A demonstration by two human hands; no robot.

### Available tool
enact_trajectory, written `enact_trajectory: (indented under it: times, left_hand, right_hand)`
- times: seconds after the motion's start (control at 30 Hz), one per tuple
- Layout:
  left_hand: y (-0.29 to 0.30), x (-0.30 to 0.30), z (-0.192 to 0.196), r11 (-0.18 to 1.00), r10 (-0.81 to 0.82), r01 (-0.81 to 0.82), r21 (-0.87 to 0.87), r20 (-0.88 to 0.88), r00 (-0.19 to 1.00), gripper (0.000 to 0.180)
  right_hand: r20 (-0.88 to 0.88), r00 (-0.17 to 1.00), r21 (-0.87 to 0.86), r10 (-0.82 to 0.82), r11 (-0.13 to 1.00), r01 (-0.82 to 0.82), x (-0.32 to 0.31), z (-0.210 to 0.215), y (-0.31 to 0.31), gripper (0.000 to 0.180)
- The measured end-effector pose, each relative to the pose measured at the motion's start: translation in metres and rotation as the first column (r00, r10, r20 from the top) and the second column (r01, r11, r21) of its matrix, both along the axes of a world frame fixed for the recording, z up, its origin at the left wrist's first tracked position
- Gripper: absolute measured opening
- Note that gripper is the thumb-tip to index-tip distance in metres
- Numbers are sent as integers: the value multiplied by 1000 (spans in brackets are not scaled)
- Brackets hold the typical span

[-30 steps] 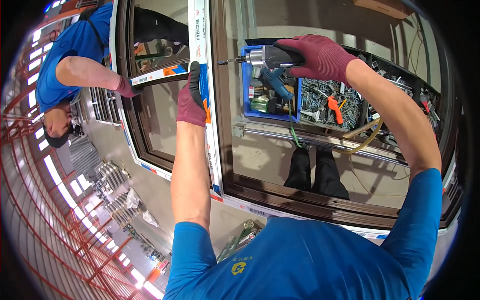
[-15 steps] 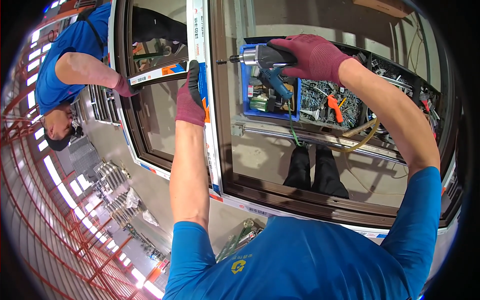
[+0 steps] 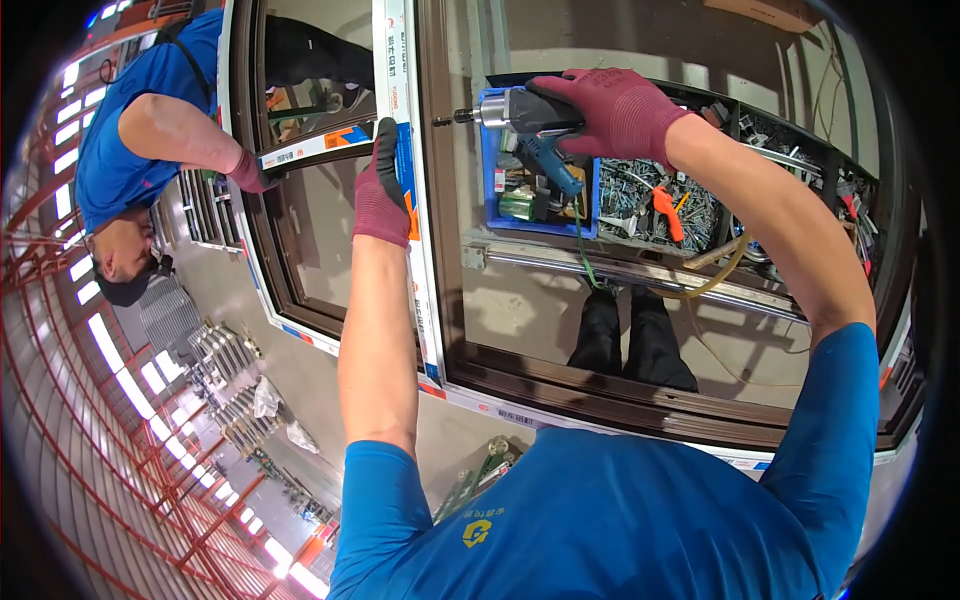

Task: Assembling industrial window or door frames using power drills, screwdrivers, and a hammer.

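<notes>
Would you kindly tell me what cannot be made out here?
In the head view:
Power driver: rear hidden by the right hand.
Bit tip: too small to tell whether it touches the brown frame.
Loose hardware: partly covered by the right forearm.
Cardboard box: cut off by the top edge.

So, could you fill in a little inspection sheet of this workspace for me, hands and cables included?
Surface: brown frame with white film along several bars; grey floor shows through its openings.
Things in use: power driver, bit pointing left at a brown bar; contact cannot be told.
Clutter: blue bin of mixed items; loose screws to its right, with an orange-handled item on top.
Hands: gloved right hand grips the driver; gloved left hand rests against a film-covered bar, how firmly cannot be told.
Cables: green cord below the driver; yellow hose curving nearby.
Surroundings: co-worker in blue at left, gloved hand at the frame; red beams beyond.
</notes>
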State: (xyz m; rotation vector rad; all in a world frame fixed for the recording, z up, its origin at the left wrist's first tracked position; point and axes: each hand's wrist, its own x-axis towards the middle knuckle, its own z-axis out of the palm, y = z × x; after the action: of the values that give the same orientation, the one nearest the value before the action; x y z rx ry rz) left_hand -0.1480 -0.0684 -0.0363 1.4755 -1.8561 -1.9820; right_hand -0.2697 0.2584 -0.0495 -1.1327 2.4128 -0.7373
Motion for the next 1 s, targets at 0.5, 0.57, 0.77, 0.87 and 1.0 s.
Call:
enact_trajectory:
  times: [0.5,0.57,0.77,0.87,1.0]
  left_hand:
    - [-14,-7,-12,1000,2,0,32,-88,996,54]
    - [-23,10,-4,994,34,-33,-103,1,999,51]
    - [39,-1,11,388,-36,-135,-912,-162,986,69]
    - [64,-32,36,70,-433,92,-993,53,900,75]
    - [15,-99,20,243,-306,394,-887,315,898,85]
  right_hand:
    - [535,698,132,-476,863,487,110,-106,219,76]
    - [473,598,411,-647,763,499,133,-144,224,66]
    - [205,576,640,-791,554,533,172,-263,245,79]
    - [208,521,601,-828,529,600,189,-277,247,80]
    - [171,655,617,-736,598,512,189,-194,179,79]
